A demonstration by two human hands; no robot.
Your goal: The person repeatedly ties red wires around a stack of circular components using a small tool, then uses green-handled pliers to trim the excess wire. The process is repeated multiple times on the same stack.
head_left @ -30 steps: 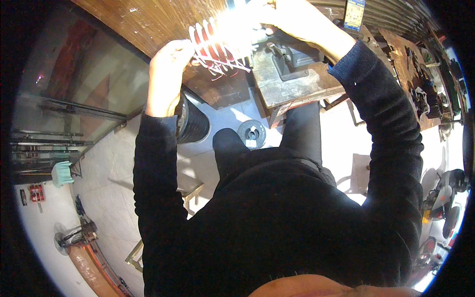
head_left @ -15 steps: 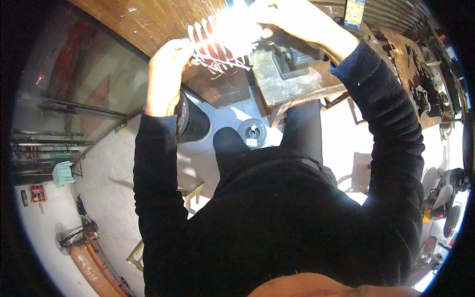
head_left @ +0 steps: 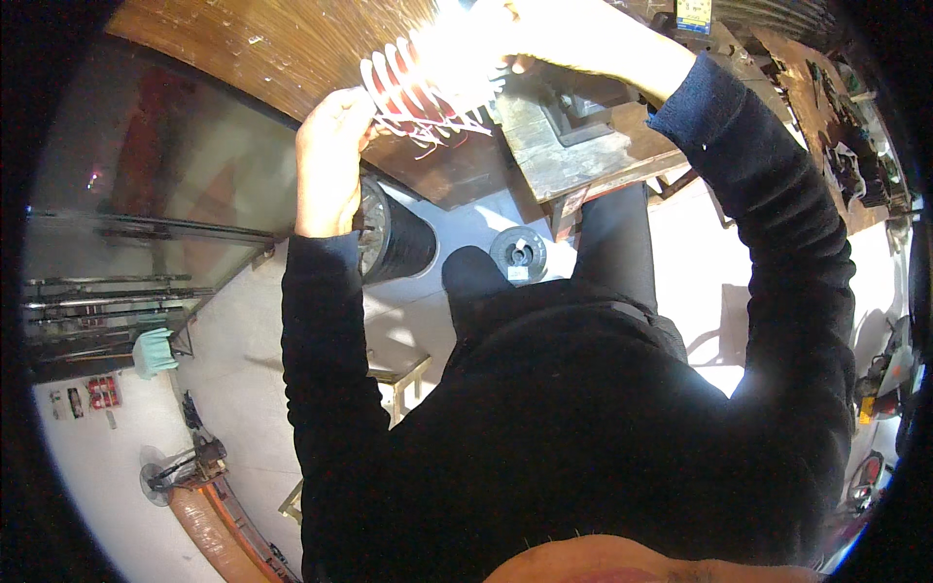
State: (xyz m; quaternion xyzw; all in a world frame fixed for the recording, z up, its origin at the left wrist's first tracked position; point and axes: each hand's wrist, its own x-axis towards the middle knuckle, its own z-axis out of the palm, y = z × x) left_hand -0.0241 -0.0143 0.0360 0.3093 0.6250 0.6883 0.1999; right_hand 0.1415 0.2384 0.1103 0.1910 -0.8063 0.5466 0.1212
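Up at the top, over the brown wooden table, a stator-like winding (head_left: 406, 89) shows reddish-brown coils crossed by white bands, with loose white and red ends hanging below. My left hand (head_left: 333, 136) grips its left edge with bent fingers and the thumb against it. To the right of the winding is my right hand (head_left: 544, 39), fingers curled downward inside a strong glare. That glare washes out the winding's right side and the right fingertips, so what they pinch is hidden.
A wooden bench (head_left: 554, 160) with a dark metal base (head_left: 580, 121) stands to the right of the winding. Below are a large black wire spool (head_left: 406, 241) and a flat reel (head_left: 520, 255) on the floor. A glass panel (head_left: 194, 165) stands at left, a low stool (head_left: 400, 374) beside me.
The view has shifted slightly, moving the floor and bench rightward in the picture. My right hand has moved a little left relative to the bench. My left hand keeps its hold on the winding.
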